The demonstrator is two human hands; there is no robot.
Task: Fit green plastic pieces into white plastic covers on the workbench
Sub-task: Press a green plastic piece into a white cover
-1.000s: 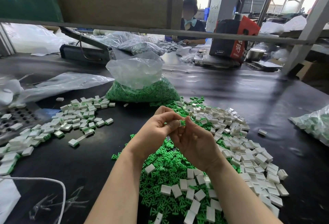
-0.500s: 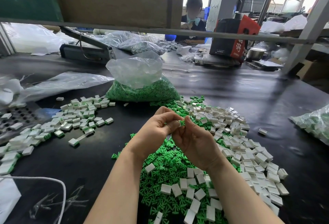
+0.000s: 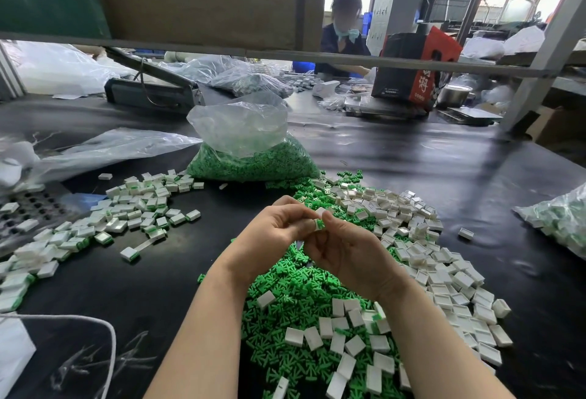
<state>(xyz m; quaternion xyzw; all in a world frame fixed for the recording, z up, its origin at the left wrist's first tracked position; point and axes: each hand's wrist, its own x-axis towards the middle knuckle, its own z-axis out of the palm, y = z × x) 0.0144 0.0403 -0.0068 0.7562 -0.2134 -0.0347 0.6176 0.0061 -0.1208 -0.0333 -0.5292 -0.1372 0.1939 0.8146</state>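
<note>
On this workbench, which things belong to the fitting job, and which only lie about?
Job:
- left hand and right hand, pinching a small white cover with green piece
- loose green plastic pieces
- empty white plastic covers
- finished white-and-green pile
- clear bag of green pieces

Lying about:
- red-and-black box
- white cord

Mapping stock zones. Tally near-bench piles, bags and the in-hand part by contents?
Loose green pieces pile: 1
Loose white covers pile: 1
Assembled pile: 1
Bag of green pieces: 1
Bag of assembled parts: 1
Part being fitted: 1
Total: 6
</note>
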